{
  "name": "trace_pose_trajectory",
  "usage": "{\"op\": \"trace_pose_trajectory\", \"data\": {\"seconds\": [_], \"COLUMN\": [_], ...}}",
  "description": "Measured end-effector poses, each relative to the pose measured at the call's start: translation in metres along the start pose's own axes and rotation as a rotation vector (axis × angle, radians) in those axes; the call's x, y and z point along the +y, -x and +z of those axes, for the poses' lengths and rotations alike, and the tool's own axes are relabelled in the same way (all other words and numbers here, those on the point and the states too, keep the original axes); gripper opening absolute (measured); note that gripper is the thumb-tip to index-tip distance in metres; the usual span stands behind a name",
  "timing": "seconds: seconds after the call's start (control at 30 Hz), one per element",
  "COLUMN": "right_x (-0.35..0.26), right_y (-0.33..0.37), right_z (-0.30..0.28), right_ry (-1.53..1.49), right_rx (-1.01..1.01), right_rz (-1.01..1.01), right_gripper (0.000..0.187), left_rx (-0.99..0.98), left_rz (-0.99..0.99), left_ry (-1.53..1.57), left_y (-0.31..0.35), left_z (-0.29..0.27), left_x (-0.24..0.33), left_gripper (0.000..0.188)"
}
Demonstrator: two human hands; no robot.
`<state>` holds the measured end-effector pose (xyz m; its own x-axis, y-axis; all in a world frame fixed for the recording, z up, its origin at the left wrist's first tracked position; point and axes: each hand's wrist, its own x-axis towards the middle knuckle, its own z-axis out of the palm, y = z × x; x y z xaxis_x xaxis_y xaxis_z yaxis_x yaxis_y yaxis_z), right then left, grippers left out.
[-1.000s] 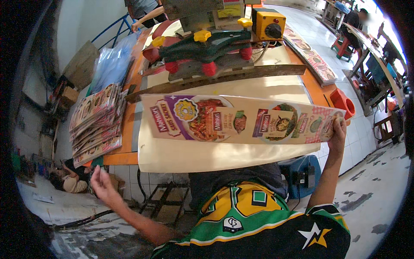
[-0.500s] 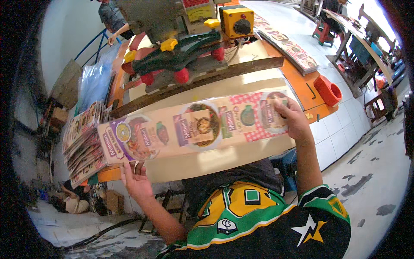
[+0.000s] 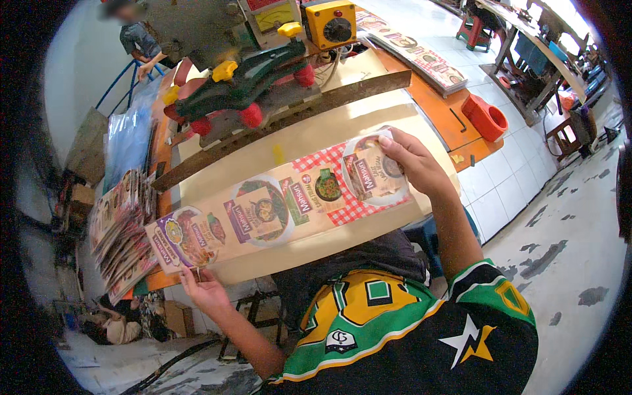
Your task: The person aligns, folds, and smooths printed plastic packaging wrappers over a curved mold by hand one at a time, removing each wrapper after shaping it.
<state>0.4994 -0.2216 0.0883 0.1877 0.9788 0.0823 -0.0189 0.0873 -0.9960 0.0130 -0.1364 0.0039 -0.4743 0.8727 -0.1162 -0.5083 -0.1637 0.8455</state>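
A long printed strip (image 3: 263,210) with pictures of food bowls and red checks is stretched between my hands over a pale sheet (image 3: 421,128) on the worktable. My right hand (image 3: 418,164) grips its right end, thumb on top and fingers underneath. At the lower left corner my left hand (image 3: 205,289) pinches the strip's near edge, some of its fingers hidden below. To the left of the strip is a pile of similar printed strips (image 3: 118,230), fanned out and hanging over the table edge.
Beyond the sheet stands a machine with a dark green clamp arm (image 3: 243,85), a metal bar (image 3: 296,118) and a yellow dial box (image 3: 331,25). A red holder (image 3: 484,118) and a hex key (image 3: 456,118) lie right. Another person (image 3: 135,39) is at the far left.
The strip's right end, with my right hand on it, has moved left and slightly up in the picture. My left hand still holds the other corner. The whole view has shifted a little.
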Motion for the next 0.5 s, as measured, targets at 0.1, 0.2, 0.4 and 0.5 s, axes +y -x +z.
{"op": "trace_pose_trajectory", "data": {"seconds": [0.1,0.2,0.4,0.5], "right_x": [0.005,0.002,-0.008,-0.002], "right_y": [-0.004,-0.008,-0.009,-0.012], "right_z": [-0.003,0.002,0.006,0.002], "right_ry": [0.001,-0.212,-0.321,-0.351], "right_rx": [0.072,0.038,0.035,-0.016], "right_rz": [0.031,0.063,0.021,0.015], "right_gripper": [0.04,0.037,0.039,0.038], "left_rx": [-0.113,-0.114,-0.168,-0.149], "left_rz": [-0.001,-0.03,-0.044,-0.038], "left_ry": [0.02,0.0,0.016,-0.006], "left_y": [0.003,-0.003,0.0,0.001], "left_z": [0.005,-0.001,0.011,0.011], "left_x": [0.001,0.001,-0.005,-0.005], "left_gripper": [0.034,0.032,0.026,0.025]}}
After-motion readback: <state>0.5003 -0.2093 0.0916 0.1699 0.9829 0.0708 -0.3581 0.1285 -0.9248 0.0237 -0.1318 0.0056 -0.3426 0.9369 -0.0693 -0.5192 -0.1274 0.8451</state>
